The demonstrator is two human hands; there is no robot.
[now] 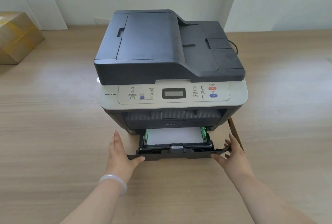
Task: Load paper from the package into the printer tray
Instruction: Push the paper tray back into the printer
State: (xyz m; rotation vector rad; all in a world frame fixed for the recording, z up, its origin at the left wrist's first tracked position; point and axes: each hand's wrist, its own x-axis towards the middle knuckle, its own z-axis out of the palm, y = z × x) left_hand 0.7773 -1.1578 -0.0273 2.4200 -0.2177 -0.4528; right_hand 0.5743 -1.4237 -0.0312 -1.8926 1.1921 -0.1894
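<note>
The tray (175,149) stood partly drawn out of the printer (170,65) at its 6 o'clock side, with a white paper (173,135) stack already lying flat between the green guides, so the loading looked done and only pushing the tray home seemed left. The left hand (119,153) pressed open-palmed at the tray's 9 o'clock front corner, thumb on the front lip, and the right hand (233,153) curled loosely round the 3 o'clock corner; the paper lay between them toward 12, touched by neither.
</note>
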